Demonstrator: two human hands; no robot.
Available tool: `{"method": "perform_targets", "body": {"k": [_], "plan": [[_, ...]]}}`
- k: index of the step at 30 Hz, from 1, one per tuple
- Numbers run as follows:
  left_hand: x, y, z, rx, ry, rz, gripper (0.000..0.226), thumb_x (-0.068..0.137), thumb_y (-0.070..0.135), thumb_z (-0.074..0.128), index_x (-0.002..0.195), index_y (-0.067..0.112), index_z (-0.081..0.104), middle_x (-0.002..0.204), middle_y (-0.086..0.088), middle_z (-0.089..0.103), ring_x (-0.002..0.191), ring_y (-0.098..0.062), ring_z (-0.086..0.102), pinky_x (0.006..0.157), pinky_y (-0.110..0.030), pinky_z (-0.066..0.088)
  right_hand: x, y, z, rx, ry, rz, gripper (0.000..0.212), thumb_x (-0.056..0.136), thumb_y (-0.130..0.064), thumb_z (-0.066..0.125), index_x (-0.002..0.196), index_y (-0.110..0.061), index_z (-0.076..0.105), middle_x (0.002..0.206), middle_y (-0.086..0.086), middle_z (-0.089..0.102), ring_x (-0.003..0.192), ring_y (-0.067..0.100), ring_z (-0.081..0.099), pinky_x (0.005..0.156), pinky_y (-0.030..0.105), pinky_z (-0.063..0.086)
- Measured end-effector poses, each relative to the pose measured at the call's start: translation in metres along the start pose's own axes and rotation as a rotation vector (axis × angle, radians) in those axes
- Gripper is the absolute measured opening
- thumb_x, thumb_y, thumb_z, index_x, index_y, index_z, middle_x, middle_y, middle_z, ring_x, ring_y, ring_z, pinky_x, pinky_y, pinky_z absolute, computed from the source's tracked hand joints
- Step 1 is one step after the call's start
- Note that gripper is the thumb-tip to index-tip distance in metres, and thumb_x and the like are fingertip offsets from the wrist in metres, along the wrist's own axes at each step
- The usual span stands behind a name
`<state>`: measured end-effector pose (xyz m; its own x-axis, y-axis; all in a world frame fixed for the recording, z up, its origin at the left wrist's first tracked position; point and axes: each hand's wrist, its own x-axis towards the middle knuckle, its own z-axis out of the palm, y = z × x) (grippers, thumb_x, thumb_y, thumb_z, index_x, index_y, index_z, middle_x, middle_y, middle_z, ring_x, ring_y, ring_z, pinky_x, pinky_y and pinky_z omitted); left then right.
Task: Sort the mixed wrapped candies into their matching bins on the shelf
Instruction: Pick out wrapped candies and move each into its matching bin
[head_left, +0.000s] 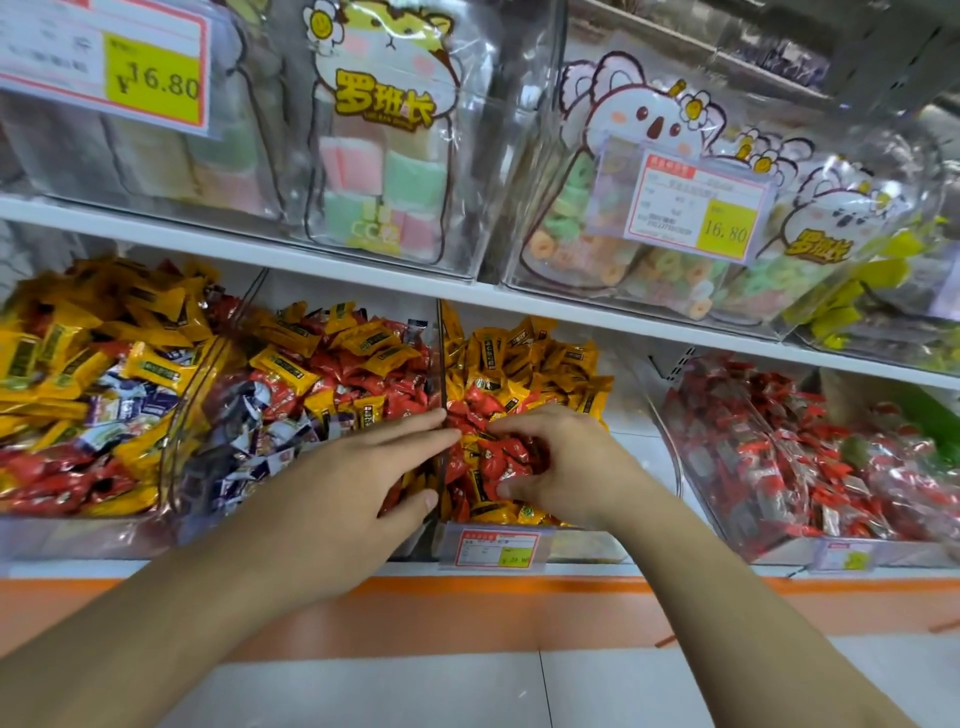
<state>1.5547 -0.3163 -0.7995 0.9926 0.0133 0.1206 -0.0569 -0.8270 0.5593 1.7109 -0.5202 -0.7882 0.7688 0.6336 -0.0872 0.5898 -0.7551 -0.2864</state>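
Two white shelves (363, 270), orange floor strip (467, 608); left hand (363, 467) fingers straight, right hand (566, 462) gripping red candies (498, 457).

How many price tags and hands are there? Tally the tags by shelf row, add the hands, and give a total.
Upper-row price tags: 2
Lower-row price tags: 2
Hands: 2, left hand flat, right hand gripping red candies
Total: 6

I see open room in front of the lower bins. The white shelf edge (363, 270) overhangs their backs, and a clear divider wall (441, 415) stands upright between the two middle bins, blocking sideways passage low down.
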Motion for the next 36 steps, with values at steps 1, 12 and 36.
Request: {"method": "perform_targets", "body": {"k": [1, 12, 36], "plan": [[-0.001, 0.001, 0.0, -0.001, -0.007, -0.002, 0.059, 0.103, 0.052, 0.049, 0.152, 0.065, 0.019, 0.153, 0.054, 0.0, 0.147, 0.018, 0.009, 0.12, -0.022, 0.015, 0.001, 0.0, 0.001, 0.006, 0.023, -0.006, 0.061, 0.077, -0.042, 0.089, 0.132, -0.045, 0.064, 0.127, -0.011, 0.059, 0.117, 0.011, 0.054, 0.102, 0.031, 0.047], [-0.004, -0.001, -0.004, -0.009, -0.006, -0.01, 0.057, 0.103, 0.051, 0.049, 0.151, 0.066, 0.023, 0.157, 0.046, 0.011, 0.148, 0.012, 0.016, 0.125, -0.031, 0.024, -0.002, 0.0, -0.005, 0.213, 0.343, 0.129, 0.015, 0.088, -0.016, 0.081, 0.084, -0.03, 0.077, 0.073, -0.015, 0.065, 0.053, 0.006, 0.058, 0.043, 0.012, 0.039], [-0.027, -0.028, -0.053, -0.467, 0.319, -0.252, 0.042, 0.093, 0.023, 0.076, 0.131, 0.04, 0.067, 0.109, 0.027, 0.068, 0.095, 0.022, 0.06, 0.079, -0.003, 0.048, -0.008, -0.135, 0.002, 0.91, 0.122, -0.211, 0.019, 0.088, -0.004, 0.079, 0.095, -0.022, 0.078, 0.097, 0.001, 0.079, 0.093, 0.02, 0.077, 0.09, 0.045, 0.061]]}}
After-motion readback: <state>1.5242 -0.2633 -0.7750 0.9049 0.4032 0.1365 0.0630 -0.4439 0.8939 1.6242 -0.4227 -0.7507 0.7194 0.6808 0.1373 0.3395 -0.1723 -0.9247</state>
